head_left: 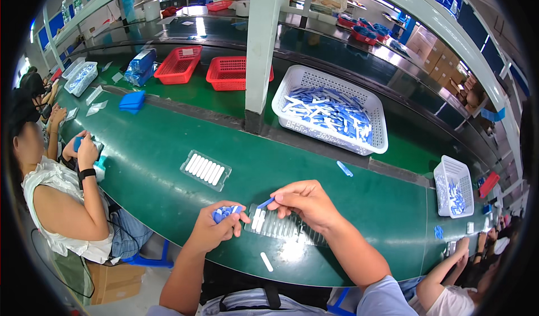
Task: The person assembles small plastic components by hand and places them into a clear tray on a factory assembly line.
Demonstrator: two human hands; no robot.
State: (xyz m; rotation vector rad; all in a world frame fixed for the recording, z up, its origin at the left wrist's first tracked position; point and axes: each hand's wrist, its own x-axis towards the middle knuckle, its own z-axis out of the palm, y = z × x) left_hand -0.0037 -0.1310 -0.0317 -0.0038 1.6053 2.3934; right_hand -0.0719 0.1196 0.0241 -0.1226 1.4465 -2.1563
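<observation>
My left hand (216, 226) is closed around a bunch of small blue-and-white plastic sticks (227, 212). Between the thumb and fingers of my right hand (307, 205) is a single blue stick (265, 203), over the left end of a clear slotted plastic tray (289, 232). Two or so white sticks (258, 219) lie in that end of the tray; part of the tray is hidden under my right hand. Nearer me, a loose white stick (266, 262) lies on the green table. Farther off sits another clear tray (223, 182) holding a row of several white sticks (205, 169).
A white basket (283, 85) heaped with blue and white sticks stands beyond my hands, by a white post (259, 52). Red baskets (224, 83) are left of the post. A blue-and-white stick (345, 169) lies on the table. Co-workers sit left (73, 209) and right (449, 282).
</observation>
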